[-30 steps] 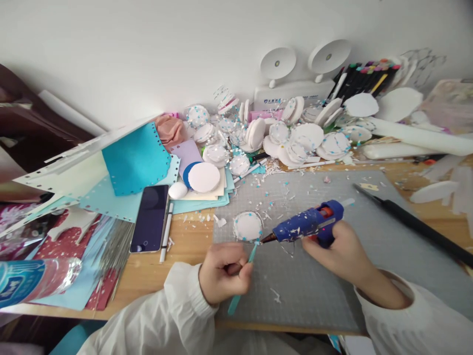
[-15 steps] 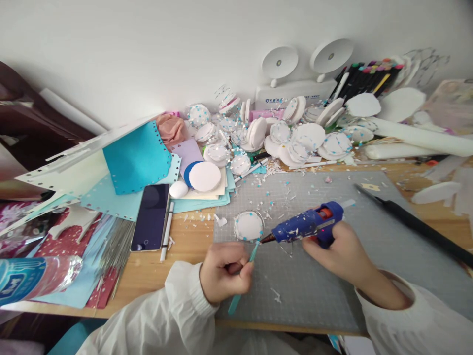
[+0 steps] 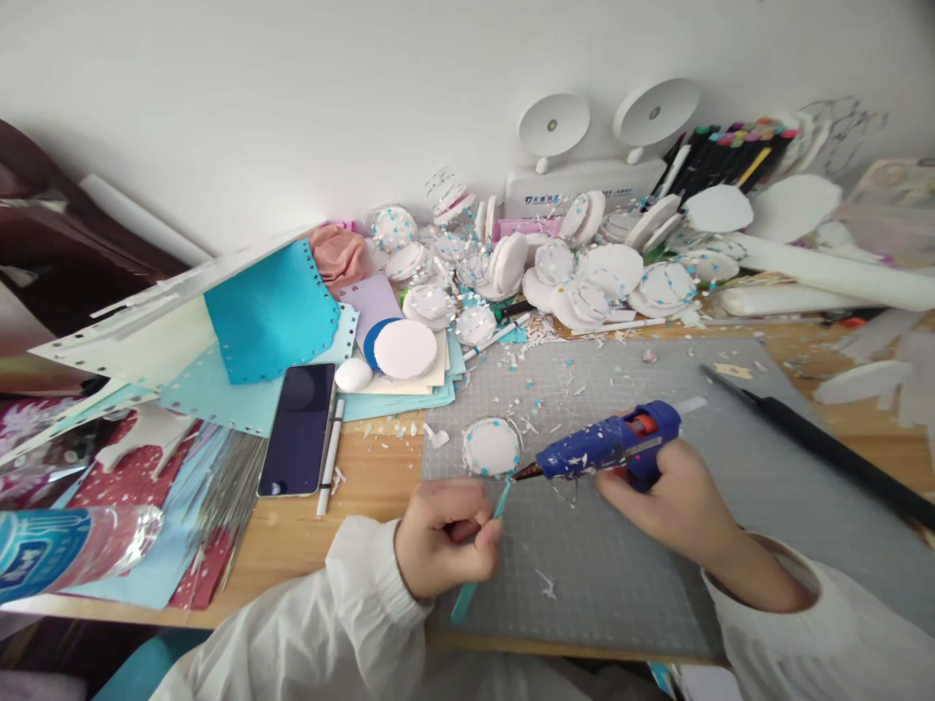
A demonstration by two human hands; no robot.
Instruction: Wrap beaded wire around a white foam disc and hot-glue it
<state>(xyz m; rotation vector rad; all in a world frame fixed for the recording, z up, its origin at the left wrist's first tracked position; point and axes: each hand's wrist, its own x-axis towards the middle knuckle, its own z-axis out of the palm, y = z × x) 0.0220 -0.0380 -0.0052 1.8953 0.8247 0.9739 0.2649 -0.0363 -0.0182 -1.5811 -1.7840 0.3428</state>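
Observation:
My left hand [image 3: 451, 540] pinches a pair of teal tweezers [image 3: 467, 594], tips pointing up and away from me. Wrapped round the handle of a blue glue gun [image 3: 595, 446] is my right hand [image 3: 676, 506]. The gun's nozzle meets the tweezer tips, and what sits between them is too small to make out. Just beyond the tips, a white foam disc [image 3: 491, 446] lies on the grey cutting mat [image 3: 620, 584], with small blue pieces around its rim and a thin wire loop at its edge.
Several white discs with blue bits [image 3: 584, 282] are heaped at the back. A black-handled knife [image 3: 825, 438] lies at the right. Left of the mat are a phone [image 3: 298, 428], a white pen [image 3: 331, 458], stacked coloured paper [image 3: 270, 312] and a plastic bottle [image 3: 73, 545].
The glue gun has tilted or shifted very slightly, its back end a touch lower and farther right. My left hand and the tweezers stay in place.

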